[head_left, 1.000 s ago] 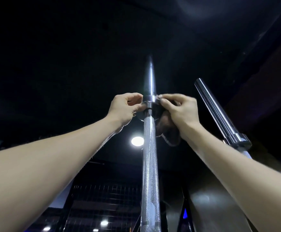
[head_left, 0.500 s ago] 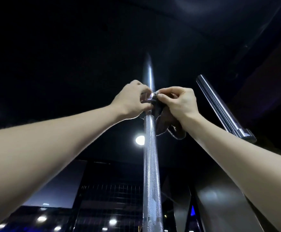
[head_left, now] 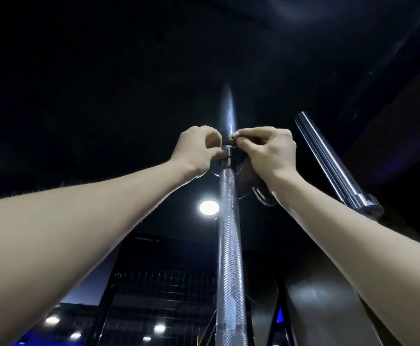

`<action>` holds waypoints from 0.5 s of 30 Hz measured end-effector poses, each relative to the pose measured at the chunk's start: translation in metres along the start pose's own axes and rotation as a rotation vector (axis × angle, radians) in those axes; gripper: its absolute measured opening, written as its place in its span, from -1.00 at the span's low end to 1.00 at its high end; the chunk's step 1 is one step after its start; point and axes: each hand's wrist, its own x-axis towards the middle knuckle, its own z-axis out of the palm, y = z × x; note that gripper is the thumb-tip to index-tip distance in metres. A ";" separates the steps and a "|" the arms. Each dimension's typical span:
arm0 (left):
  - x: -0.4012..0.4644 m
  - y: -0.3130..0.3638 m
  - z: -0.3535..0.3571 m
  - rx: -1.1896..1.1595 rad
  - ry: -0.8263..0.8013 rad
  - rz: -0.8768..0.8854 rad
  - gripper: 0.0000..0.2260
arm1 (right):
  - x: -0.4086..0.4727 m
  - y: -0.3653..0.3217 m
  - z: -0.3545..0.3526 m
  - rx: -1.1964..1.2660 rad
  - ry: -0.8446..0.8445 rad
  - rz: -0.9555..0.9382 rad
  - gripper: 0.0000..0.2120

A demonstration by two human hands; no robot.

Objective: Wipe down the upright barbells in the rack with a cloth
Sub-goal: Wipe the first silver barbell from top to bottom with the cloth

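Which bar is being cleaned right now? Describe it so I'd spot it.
Find the round ceiling light. Just right of it rises the centre barbell, both hands meeting at its collar, the right hand holding a dark cloth. Unlike the smooth leaning bar farther right, its shaft is knurled.

Gym: upright knurled barbell (head_left: 229, 245), second barbell sleeve (head_left: 329, 166), ceiling spotlight (head_left: 208, 208).

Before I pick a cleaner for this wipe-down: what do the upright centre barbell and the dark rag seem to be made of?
The upright centre barbell looks like bright plated or polished steel: a fine crosshatched knurl on the shaft, mirror glints on the smooth sleeve above the collar. The dark rag in the right hand looks like soft fabric, since it folds and hangs limp; its weave is too dark to tell.
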 end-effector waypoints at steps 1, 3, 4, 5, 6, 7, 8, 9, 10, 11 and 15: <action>-0.001 -0.001 0.002 -0.013 0.004 0.004 -0.84 | -0.001 0.005 -0.002 0.054 0.017 0.049 -0.88; -0.003 -0.003 0.003 -0.025 0.008 0.006 -0.85 | -0.002 0.013 -0.003 0.111 0.029 0.157 -0.88; -0.004 -0.006 0.002 -0.039 0.016 0.004 -0.86 | 0.000 0.015 -0.001 0.138 0.025 0.216 -0.88; -0.005 -0.007 0.001 -0.053 0.020 0.005 -0.86 | 0.002 0.016 0.000 0.167 0.015 0.271 -0.86; -0.006 -0.009 0.001 -0.059 0.021 0.002 -0.86 | 0.004 0.014 0.000 0.177 0.003 0.308 -0.85; -0.007 -0.009 0.001 -0.056 0.021 0.001 -0.86 | 0.006 0.011 -0.001 0.147 -0.011 0.303 -0.85; -0.006 -0.008 0.001 -0.042 0.022 -0.003 -0.85 | 0.007 0.006 -0.002 0.067 -0.031 0.241 -0.87; -0.006 -0.006 0.001 -0.033 0.020 -0.011 -0.84 | 0.008 0.000 -0.002 -0.037 -0.063 0.138 -0.89; -0.007 -0.005 0.001 -0.036 0.016 -0.022 -0.83 | 0.007 -0.009 0.000 -0.152 -0.101 0.015 -0.89; -0.006 -0.004 0.001 -0.058 0.011 -0.033 -0.81 | 0.005 -0.017 0.002 -0.261 -0.136 -0.102 -0.87; -0.005 -0.002 -0.002 -0.166 0.007 -0.058 -0.82 | 0.004 -0.021 0.006 -0.268 -0.105 -0.192 -0.87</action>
